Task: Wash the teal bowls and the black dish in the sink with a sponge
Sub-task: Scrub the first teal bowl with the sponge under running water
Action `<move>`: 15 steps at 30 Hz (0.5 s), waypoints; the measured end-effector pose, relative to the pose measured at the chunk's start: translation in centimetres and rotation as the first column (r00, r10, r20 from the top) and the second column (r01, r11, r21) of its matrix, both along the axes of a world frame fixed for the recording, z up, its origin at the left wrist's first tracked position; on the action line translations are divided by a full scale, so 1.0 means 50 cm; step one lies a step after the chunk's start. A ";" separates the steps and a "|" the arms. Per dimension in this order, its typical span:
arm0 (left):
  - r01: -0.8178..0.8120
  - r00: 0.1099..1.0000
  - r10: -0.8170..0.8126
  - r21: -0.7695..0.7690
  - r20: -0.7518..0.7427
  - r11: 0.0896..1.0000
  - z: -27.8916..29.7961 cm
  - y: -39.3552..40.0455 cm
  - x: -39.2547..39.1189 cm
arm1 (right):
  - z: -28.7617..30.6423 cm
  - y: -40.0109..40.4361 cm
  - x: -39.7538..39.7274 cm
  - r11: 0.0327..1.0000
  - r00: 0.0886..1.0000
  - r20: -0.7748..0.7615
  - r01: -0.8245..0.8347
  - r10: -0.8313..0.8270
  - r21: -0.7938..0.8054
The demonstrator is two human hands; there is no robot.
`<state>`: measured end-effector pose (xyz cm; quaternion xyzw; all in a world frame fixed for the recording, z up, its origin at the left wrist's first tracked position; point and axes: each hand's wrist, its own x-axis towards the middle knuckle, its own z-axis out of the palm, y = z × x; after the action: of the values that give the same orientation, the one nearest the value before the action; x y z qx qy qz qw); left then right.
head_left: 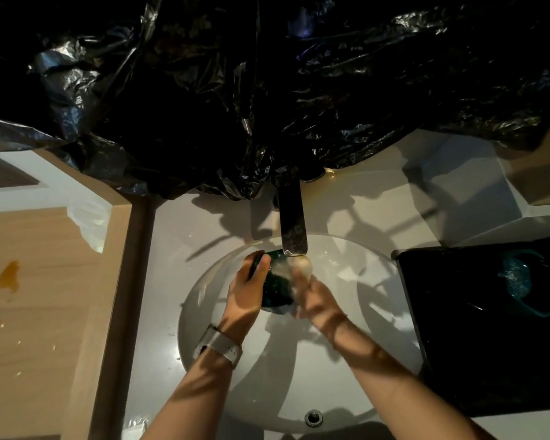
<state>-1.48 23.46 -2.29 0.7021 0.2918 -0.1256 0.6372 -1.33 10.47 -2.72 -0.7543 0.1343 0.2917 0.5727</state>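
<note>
My left hand point(250, 285) grips a dark teal bowl point(275, 289) by its rim, holding it on edge in the white round sink point(346, 392) just under the tap point(292, 223). My right hand point(311, 293) is against the bowl's inner side, blurred and foamy; whether it holds a sponge I cannot tell. A second teal bowl point(521, 281) lies in the black dish point(458, 344) on the counter to the right of the sink.
Crumpled black plastic sheeting point(267, 90) covers the wall behind the tap. A wooden surface point(38, 296) with orange stains lies left of the sink counter. The overflow hole point(313, 417) is at the basin's near edge. A white box point(458, 192) stands at the back right.
</note>
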 end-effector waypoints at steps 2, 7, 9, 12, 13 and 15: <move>-0.034 0.999 0.032 0.039 0.042 0.999 -0.001 -0.010 -0.012 | 0.005 0.016 -0.035 0.980 0.983 -0.121 0.154 -0.140 0.123; -0.071 0.983 0.073 -0.015 0.166 0.997 0.007 -0.027 -0.059 | 0.007 0.003 0.006 0.977 0.981 -0.148 0.148 -0.126 0.156; -0.102 0.979 0.110 -0.056 0.171 0.993 0.011 -0.032 -0.063 | 0.008 -0.004 0.024 0.976 0.994 -0.076 0.089 -0.075 0.198; -0.177 0.969 0.184 -0.060 0.166 0.982 0.023 -0.033 -0.054 | 0.010 0.008 0.009 0.993 0.997 -0.052 0.070 -0.065 0.099; -0.184 0.970 0.189 -0.049 0.154 0.982 0.023 -0.031 -0.050 | 0.012 0.013 -0.003 0.994 0.995 -0.079 0.069 -0.062 0.086; -0.193 0.970 0.198 -0.046 0.141 0.980 0.020 -0.030 -0.045 | 0.012 0.021 -0.026 0.974 0.987 -0.137 0.110 -0.084 0.199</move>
<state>-3.71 21.98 -1.31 0.6671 0.3104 -0.0156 0.6771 -2.60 11.50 -2.13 -0.6634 0.1765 0.3231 0.6515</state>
